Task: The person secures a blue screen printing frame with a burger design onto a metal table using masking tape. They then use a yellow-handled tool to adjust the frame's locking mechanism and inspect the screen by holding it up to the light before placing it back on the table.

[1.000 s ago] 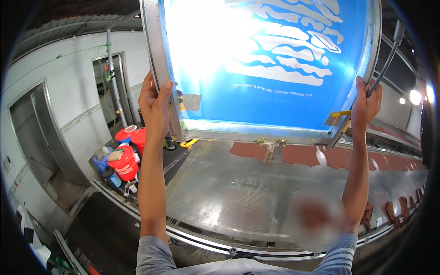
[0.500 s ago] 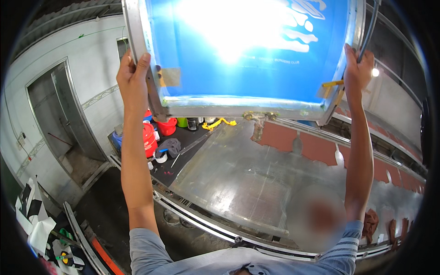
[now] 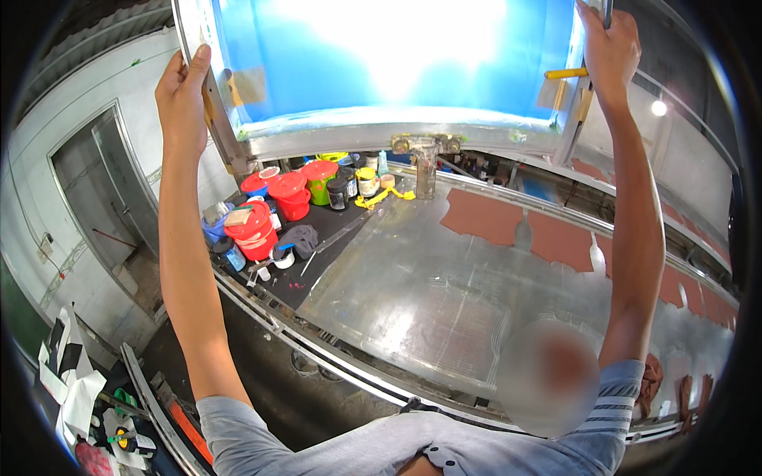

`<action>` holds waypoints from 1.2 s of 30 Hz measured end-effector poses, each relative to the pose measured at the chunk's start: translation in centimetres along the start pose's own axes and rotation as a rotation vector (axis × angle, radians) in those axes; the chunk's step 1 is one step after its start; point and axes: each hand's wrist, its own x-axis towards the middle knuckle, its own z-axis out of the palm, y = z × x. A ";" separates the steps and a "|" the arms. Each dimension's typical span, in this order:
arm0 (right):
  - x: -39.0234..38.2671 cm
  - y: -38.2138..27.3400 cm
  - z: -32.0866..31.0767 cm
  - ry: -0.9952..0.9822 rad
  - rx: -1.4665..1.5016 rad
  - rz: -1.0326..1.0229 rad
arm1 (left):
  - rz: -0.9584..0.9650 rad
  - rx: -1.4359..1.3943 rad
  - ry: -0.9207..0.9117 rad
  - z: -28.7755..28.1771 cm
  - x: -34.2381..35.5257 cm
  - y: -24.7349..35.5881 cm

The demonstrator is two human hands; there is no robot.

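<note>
With both arms raised, I hold up a screen printing frame [image 3: 333, 144] with metal edges and a blue mesh [image 3: 317, 87] that glares white in the middle. My left hand [image 3: 182, 99] is closed on its left side, thumb along the edge. My right hand [image 3: 613, 59] grips the right side near the top of the picture. Just below the right hand a thin yellow stick-like piece [image 3: 566, 73] juts over the frame's edge. Brown tape [image 3: 249, 86] is stuck at the lower left corner. The frame's top lies out of view. A metal clamp [image 3: 426, 144] sits at its lower edge.
Below stretches a long metal-topped table [image 3: 381, 278] with reddish-brown flat pieces [image 3: 480, 216] along its far side. Red buckets [image 3: 252, 230], a green bucket [image 3: 317, 189], jars and a grey rag [image 3: 300, 240] crowd its left end. A rail [image 3: 333, 357] runs along the near edge. A doorway [image 3: 103, 182] stands left.
The frame has risen and shifted left, with both hands still on it. More of the buckets and the table shows beneath, and glare now covers the pale design on the mesh.
</note>
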 end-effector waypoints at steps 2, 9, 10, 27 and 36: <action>0.6 0.1 0.4 0.051 0.000 -0.087 | 0.025 0.008 -0.008 0.2 0.1 0.7; 1.5 1.0 -0.3 -0.100 0.073 0.027 | 0.095 0.021 -0.031 1.9 0.3 1.2; 1.5 2.3 -0.3 -0.116 -0.032 0.004 | 0.071 0.043 -0.044 1.6 0.4 0.9; 3.5 6.4 -4.0 -0.093 -0.280 -0.251 | 0.013 -0.213 -0.143 6.5 -0.8 -1.4; 1.7 -2.9 -3.9 -0.063 -0.045 -0.133 | -0.016 -0.187 -0.090 0.0 0.4 -2.6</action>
